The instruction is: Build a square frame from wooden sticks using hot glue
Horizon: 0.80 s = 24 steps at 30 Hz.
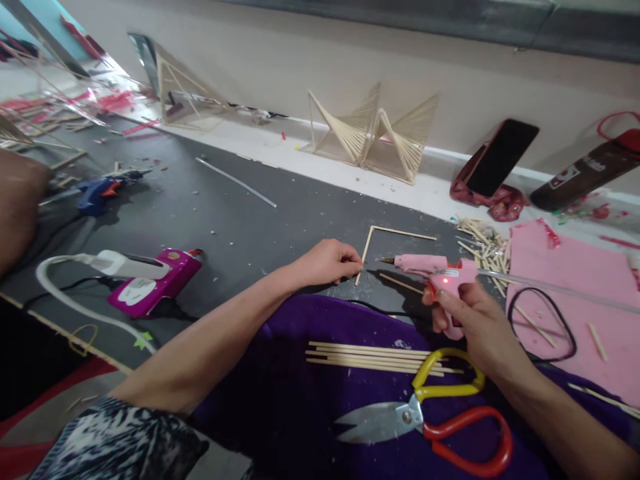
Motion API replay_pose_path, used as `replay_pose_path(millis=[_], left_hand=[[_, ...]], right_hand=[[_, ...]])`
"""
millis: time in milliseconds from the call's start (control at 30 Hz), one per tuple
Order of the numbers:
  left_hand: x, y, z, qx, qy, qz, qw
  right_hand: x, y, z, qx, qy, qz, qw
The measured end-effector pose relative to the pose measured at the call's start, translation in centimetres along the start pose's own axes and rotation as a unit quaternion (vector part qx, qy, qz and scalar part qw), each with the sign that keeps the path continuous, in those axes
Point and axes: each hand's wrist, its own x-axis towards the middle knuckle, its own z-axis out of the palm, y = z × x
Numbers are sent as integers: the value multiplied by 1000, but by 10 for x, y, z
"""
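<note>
My left hand (333,262) pinches one side of an L-shaped frame of thin wooden sticks (403,233), which lies on the grey tabletop. In my right hand (470,317) is a pink hot glue gun (425,263) with a red light on, a clear glue stick (555,287) reaching out of its back. The metal nozzle points left, a short way from my left fingertips. Under the gun lies a loose wooden stick (400,283). Several more sticks (370,355) rest on the purple cloth near scissors (407,417) with one yellow and one red handle.
Finished stick models (373,133) stand along the wall beside a phone (504,157) and a dark bottle (585,170). Cut stick pieces (483,247) and pink sheet (585,267) are at right. Left are a purple power strip (155,283), a blue glue gun (107,192) and another person's arm (20,207).
</note>
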Motion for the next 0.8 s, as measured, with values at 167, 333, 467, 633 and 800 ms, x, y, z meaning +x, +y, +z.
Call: replay_pose_path(millis=[167, 333, 467, 633, 800], left_hand=[[-2, 16, -14, 2, -2, -10, 1000], [-9, 68, 4, 305, 53, 161, 937], [-1, 87, 54, 452, 15, 253, 855], [16, 80, 81, 517, -4, 241, 821], [25, 75, 76, 496, -5, 206, 844]], right_hand=[[-1, -10, -7, 54, 10, -14, 998], [0, -16, -15, 42, 30, -22, 998], [3, -18, -19, -6, 49, -25, 998], [5, -16, -22, 19, 53, -37, 998], [2, -19, -24, 47, 37, -69, 996]])
